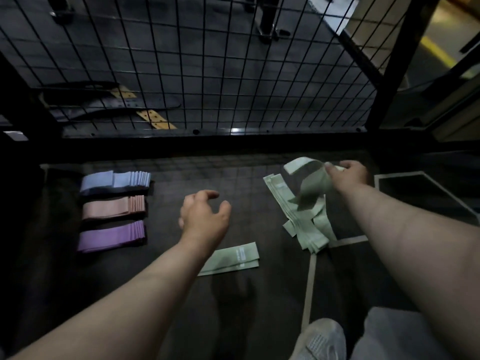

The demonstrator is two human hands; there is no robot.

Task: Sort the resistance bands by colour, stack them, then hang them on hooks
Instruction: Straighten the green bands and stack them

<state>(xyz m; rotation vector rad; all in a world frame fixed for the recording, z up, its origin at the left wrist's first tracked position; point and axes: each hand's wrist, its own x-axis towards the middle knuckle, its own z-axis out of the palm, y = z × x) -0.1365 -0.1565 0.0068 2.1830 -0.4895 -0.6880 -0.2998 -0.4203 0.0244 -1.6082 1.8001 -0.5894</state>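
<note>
Head cam, my read:

- Right hand: fingers clamped on one green band, lifted off the floor mat toward its far-right corner. The band hangs as a loose open loop, and its lower end dangles over the green pile.
- Left hand: released, fingers loosely curled, gripping nothing. It hovers over the middle of the mat, between the sorted stacks and the green pile.
- The green pile is unsorted: bands overlap at mixed angles on the right side of the mat, and its near end lies across a pale tape line.
- A single green band lies flat on the mat near the middle, towards the near edge, partly hidden under my left forearm.
- Three sorted stacks sit in a column along the left edge, far to near: blue stack, pink stack, purple stack. Each is fanned slightly at its right end. They lie just beside one another; I can't tell if they touch.
- A wire mesh panel stands along the mat's far edge, with dark belts on the ground behind it.
- A grey shoe shows at the near-right corner.
</note>
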